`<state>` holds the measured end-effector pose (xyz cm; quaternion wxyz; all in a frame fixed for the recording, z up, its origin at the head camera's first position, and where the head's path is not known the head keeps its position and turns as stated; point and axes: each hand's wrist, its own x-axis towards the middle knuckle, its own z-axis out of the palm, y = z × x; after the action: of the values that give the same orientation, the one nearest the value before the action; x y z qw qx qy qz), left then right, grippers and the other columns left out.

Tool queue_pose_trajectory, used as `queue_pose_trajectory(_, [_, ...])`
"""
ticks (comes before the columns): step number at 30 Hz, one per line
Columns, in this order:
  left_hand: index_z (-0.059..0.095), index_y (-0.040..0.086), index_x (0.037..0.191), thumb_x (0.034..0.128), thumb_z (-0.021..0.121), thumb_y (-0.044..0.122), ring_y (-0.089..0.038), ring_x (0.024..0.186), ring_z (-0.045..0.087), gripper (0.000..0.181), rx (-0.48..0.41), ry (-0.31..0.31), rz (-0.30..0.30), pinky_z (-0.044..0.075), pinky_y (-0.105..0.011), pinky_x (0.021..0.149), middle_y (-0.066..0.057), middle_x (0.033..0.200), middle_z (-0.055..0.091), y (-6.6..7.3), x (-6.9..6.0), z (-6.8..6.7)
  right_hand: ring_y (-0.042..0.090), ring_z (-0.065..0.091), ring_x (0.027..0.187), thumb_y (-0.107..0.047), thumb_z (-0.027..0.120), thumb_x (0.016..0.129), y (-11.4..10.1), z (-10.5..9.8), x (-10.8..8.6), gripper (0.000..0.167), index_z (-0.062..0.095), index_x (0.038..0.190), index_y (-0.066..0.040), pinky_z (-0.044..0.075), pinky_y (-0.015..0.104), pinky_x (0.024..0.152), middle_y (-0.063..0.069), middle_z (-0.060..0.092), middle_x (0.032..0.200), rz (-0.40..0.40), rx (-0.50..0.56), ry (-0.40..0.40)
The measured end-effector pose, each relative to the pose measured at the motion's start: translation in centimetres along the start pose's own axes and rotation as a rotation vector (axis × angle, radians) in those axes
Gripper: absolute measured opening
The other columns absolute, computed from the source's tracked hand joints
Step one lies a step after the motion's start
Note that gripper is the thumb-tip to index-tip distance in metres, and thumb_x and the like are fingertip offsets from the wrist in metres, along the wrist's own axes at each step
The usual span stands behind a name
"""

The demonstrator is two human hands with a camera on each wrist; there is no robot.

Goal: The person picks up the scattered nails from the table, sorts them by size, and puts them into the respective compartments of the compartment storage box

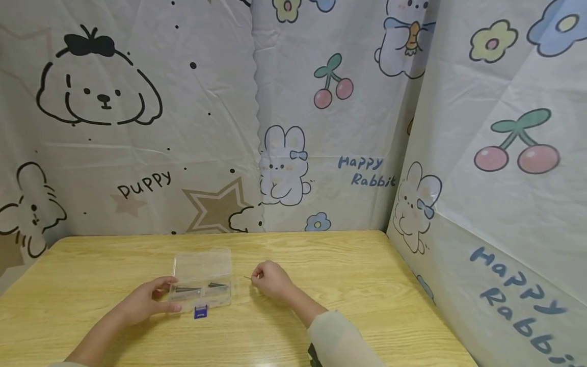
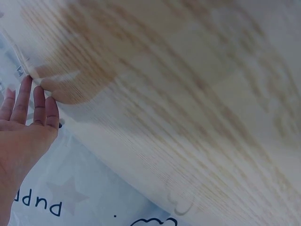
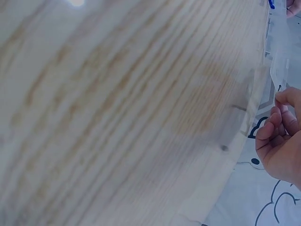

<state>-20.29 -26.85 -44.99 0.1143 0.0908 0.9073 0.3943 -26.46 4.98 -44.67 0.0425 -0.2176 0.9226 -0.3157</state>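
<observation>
On the table lies a clear plastic box (image 1: 215, 300) with its lid (image 1: 202, 264) raised at the back and a blue latch tab (image 1: 200, 312) at its front. Thin dark nail-like pieces (image 1: 188, 289) lie in two of its compartments. My left hand (image 1: 144, 304) holds the box's left side, with the thumb at the front corner and the fingers farther back. To the right of the box, my right hand (image 1: 273, 280) pinches one thin nail-like piece (image 1: 246, 277) between thumb and finger. In the right wrist view its dark end (image 3: 280, 87) shows above the fingertips.
The wood-grain table (image 1: 348, 285) reaches back to a printed cloth (image 1: 220, 112) hung behind it. A second cloth (image 1: 504, 204) with cherries and rabbits hangs along the right side.
</observation>
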Motion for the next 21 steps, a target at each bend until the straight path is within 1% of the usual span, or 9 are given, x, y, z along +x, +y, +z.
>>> queue_pose_trajectory(4, [0.040, -0.002, 0.136, 0.0793, 0.073, 0.037, -0.047, 0.113, 0.051, 0.075, 0.007, -0.001, 0.000, 0.046, -0.054, 0.090, -0.031, 0.128, 0.049, 0.0, 0.1, 0.0, 0.004, 0.046, 0.057, -0.014, 0.060, 0.089, -0.2, -0.1, 0.0, 0.012, 0.069, 0.087, -0.007, 0.041, 0.018, 0.054, -0.006, 0.057, 0.070, -0.005, -0.002, -0.002])
queue_pose_trajectory(11, [0.042, 0.000, 0.135, 0.0773, 0.074, 0.039, -0.045, 0.113, 0.051, 0.077, 0.008, 0.009, -0.030, 0.045, -0.055, 0.091, -0.030, 0.129, 0.050, -0.2, 0.3, 0.1, 0.004, 0.044, 0.054, -0.014, 0.059, 0.090, -0.7, 0.1, 0.0, 0.013, 0.069, 0.086, -0.008, 0.039, 0.017, 0.051, -0.006, 0.056, 0.068, -0.027, 0.014, -0.028])
queue_pose_trajectory(21, [0.042, -0.001, 0.135, 0.0771, 0.074, 0.040, -0.043, 0.111, 0.052, 0.078, 0.018, 0.012, -0.026, 0.046, -0.053, 0.090, -0.029, 0.127, 0.051, -0.1, 0.2, 0.1, 0.002, 0.044, 0.059, -0.015, 0.061, 0.089, -1.6, 0.5, 0.0, 0.012, 0.070, 0.086, -0.007, 0.040, 0.016, 0.056, -0.006, 0.057, 0.071, -0.057, 0.017, -0.029])
